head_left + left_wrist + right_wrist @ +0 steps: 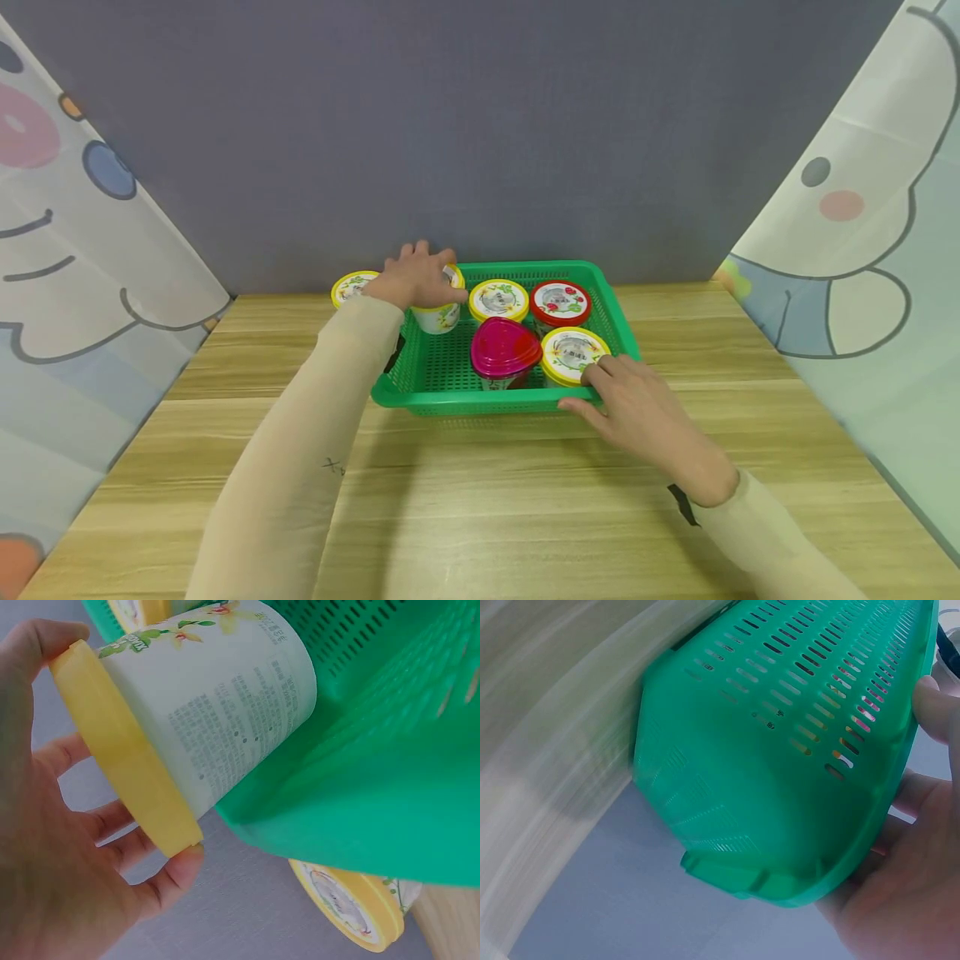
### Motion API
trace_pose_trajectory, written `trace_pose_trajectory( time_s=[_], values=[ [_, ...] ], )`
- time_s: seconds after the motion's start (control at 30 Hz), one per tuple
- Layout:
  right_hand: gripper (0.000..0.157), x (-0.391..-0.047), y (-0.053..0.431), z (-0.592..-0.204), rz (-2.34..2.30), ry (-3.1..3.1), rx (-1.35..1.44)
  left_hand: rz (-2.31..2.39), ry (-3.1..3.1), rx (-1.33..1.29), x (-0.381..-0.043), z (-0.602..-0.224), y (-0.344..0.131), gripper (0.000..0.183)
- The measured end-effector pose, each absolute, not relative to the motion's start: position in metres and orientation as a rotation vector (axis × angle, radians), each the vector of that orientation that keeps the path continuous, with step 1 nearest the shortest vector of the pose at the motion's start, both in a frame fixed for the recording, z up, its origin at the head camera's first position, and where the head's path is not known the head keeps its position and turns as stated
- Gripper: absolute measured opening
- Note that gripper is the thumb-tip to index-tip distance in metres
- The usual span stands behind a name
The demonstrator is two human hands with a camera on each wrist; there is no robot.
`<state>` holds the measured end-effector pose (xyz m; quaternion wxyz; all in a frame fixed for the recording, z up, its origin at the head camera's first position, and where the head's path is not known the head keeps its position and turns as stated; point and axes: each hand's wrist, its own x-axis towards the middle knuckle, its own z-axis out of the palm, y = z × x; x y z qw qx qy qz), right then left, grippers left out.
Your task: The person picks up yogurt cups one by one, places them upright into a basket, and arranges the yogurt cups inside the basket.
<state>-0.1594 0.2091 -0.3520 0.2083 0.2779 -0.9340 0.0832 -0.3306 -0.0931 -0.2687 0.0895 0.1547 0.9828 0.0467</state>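
My left hand (417, 279) grips a white paper tub (225, 697) by its yellow lid (120, 750), fingers and thumb around the lid's edge. The tub is at the back left corner of a green plastic basket (480, 399), its base inside the rim. At the basket's front right, my right hand (637, 408) holds the rim, thumb outside and fingers over the top. Inside the basket are two yellow-lidded tubs (498, 298) (574, 354), a red-lidded tub (560, 302) and a cup with a rounded triangular magenta lid (504, 347).
Another yellow-lidded tub (351, 287) stands outside the basket at its left, partly hidden by my left arm. The basket sits on a wood-grain table (480, 517). A grey wall (480, 133) rises close behind it, with cartoon-printed curtains (847, 275) on both sides.
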Motion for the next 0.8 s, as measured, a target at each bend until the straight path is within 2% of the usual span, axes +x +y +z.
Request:
trace_pose_trajectory(
  time_s=[0.27,0.8],
  values=[
    [0.038,-0.159,0.208,-0.352,0.227,-2.612,0.765,0.113,2.897,0.476,-0.331,-0.277,-0.092,0.075],
    [0.039,-0.161,0.208,-0.353,0.23,-2.606,0.764,-0.012,2.844,0.482,-0.328,-0.284,-0.084,0.072]
  ],
)
